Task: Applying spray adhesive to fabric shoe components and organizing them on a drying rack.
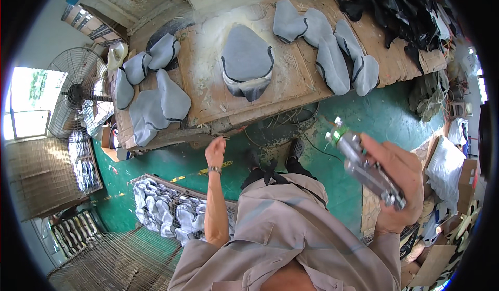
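Observation:
In my right hand [397, 179] is a silver-grey metal spray gun [356, 153] with a green ring near its pale tip. My fingers are closed round it, to the right of my body and apart from the table. My left hand [215, 151] is closed just off the table's front edge; whether it pinches something small is hard to make out. Ahead on the table lies a grey padded piece [247, 54] with black edging and a black and white lower end. Pale residue surrounds it on the brown board [202, 93].
More grey padded pieces lie at the left [174, 96] and right [332, 65] of the table. Black sheet material [384, 10] is heaped at the far right. A large fan [75, 93] stands left. Below it, a wire rack [166, 208] holds many grey pieces. A hose [322, 148] hangs below the table.

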Tool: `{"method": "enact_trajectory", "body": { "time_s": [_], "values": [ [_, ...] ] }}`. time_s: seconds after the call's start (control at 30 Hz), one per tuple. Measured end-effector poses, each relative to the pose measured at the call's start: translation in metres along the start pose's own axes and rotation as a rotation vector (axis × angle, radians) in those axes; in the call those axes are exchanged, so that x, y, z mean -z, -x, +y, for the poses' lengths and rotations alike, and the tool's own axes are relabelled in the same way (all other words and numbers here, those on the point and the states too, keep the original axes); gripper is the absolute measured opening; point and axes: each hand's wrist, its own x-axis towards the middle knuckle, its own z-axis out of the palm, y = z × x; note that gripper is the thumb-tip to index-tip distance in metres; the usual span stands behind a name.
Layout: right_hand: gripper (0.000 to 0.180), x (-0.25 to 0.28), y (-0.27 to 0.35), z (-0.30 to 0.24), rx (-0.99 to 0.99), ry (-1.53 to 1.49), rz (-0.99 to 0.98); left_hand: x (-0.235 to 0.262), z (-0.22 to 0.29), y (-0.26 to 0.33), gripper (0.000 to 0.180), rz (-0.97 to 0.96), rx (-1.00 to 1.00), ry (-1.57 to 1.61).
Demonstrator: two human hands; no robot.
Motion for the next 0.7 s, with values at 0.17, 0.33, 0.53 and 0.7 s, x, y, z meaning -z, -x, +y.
{"method": "enact_trajectory", "body": {
  "time_s": [0.17,0.33,0.53,0.7],
  "values": [
    [0.059,0.018,-0.005,-0.005,-0.078,0.058,-0.044,0.021,-0.124,0.077,0.027,0.028,0.394,-0.242],
    [0.063,0.018,0.008,-0.015,-0.087,0.076,-0.074,0.039,-0.187,0.14,0.022,-0.103,0.818,-0.225],
    [0.079,0.04,0.028,0.001,0.179,0.066,-0.284,0.045,-0.184,0.139,0.018,-0.045,1.009,0.02],
    [0.072,0.036,0.03,-0.005,0.134,0.108,-0.099,0.018,-0.154,0.082,0.026,-0.11,0.805,-0.09]
  ]
}}
